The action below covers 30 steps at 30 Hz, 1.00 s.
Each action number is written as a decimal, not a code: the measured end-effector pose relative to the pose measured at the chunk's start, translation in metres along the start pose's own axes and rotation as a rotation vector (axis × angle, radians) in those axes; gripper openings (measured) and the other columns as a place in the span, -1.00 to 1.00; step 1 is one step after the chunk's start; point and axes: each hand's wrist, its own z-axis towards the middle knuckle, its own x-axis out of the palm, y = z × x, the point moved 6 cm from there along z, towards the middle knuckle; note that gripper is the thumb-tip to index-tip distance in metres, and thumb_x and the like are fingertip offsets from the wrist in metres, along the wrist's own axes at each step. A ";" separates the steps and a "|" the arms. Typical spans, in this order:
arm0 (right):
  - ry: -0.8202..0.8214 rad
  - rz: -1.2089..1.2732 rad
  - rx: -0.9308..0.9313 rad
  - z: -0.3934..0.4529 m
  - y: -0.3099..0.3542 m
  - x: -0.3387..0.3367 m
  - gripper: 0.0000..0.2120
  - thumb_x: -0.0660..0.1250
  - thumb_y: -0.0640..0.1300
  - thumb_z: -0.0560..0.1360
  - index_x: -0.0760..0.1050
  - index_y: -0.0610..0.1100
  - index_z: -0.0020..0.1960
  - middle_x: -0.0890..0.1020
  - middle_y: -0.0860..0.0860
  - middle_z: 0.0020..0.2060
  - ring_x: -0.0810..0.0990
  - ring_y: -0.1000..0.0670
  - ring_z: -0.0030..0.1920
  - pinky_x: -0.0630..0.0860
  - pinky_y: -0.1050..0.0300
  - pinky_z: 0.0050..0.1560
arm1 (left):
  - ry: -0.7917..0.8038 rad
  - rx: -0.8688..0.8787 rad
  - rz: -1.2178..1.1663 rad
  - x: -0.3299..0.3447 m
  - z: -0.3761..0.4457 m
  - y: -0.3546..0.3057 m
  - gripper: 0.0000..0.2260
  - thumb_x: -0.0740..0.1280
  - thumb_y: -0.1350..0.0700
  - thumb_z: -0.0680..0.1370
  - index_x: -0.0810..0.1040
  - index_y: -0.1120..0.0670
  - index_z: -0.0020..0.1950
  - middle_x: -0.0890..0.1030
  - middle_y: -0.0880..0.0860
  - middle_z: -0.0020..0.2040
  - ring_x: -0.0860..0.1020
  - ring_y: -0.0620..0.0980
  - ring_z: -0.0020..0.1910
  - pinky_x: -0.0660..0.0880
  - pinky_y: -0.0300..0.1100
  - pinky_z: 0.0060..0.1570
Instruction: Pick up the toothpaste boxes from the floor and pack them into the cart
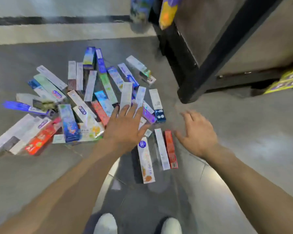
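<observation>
Grey floor (41, 174) strewn with colourful cardboard toothpaste boxes (85, 102); left hand (125, 127) and right hand (198, 134) spread wide, empty, reaching; next, grip boxes at six o'clock.

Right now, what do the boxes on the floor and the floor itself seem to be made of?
The boxes look like thin printed cardboard: flat faces, sharp folded edges, colourful print, some with a glossy, shimmering sheen. The floor looks like smooth grey tile or polished concrete; it shows soft reflections and faint joint lines, so I cannot tell which.
</observation>
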 end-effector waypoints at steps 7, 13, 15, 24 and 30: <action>-0.019 -0.053 -0.049 0.065 -0.029 0.174 -0.21 0.02 0.36 0.48 0.30 -0.16 0.51 0.37 -0.18 0.48 0.30 -0.22 0.48 0.19 -0.12 0.50 | -0.022 0.130 0.218 0.148 0.062 0.056 -0.25 -0.16 -0.32 0.58 0.18 0.13 0.62 0.24 0.14 0.60 0.22 0.17 0.57 0.11 0.15 0.53; -0.067 -0.034 -0.111 0.078 -0.029 0.210 -0.30 0.19 0.27 0.58 0.23 -0.16 0.55 0.35 -0.17 0.50 0.29 -0.20 0.50 0.16 -0.09 0.52 | -0.046 0.183 0.300 0.171 0.073 0.044 -0.29 -0.14 -0.30 0.61 0.06 0.09 0.65 0.12 0.10 0.65 0.09 0.10 0.62 0.01 0.07 0.57; -0.081 -0.042 -0.128 0.074 -0.026 0.212 -0.31 0.18 0.28 0.58 0.24 -0.14 0.54 0.37 -0.13 0.49 0.32 -0.17 0.49 0.20 -0.06 0.50 | -0.046 0.210 0.303 0.166 0.076 0.039 -0.28 -0.17 -0.31 0.60 -0.01 0.07 0.66 0.04 0.08 0.66 0.02 0.07 0.63 -0.03 0.05 0.59; 0.066 0.020 0.097 0.050 -0.014 0.278 -0.46 0.18 0.26 0.58 0.40 -0.12 0.36 0.49 -0.13 0.31 0.45 -0.22 0.25 0.44 -0.10 0.22 | 0.069 0.225 0.297 0.204 0.044 0.021 -0.31 -0.18 -0.30 0.64 -0.10 0.08 0.66 -0.03 0.08 0.66 -0.07 0.06 0.64 -0.08 0.09 0.60; 0.032 0.105 0.215 0.066 -0.011 0.286 -0.49 0.33 0.14 0.56 0.41 -0.20 0.32 0.48 -0.20 0.25 0.46 -0.23 0.24 0.47 -0.08 0.17 | 0.070 0.239 0.329 0.203 0.043 0.035 -0.32 -0.14 -0.29 0.65 -0.08 0.07 0.66 -0.03 0.08 0.67 -0.07 0.06 0.64 -0.07 0.08 0.60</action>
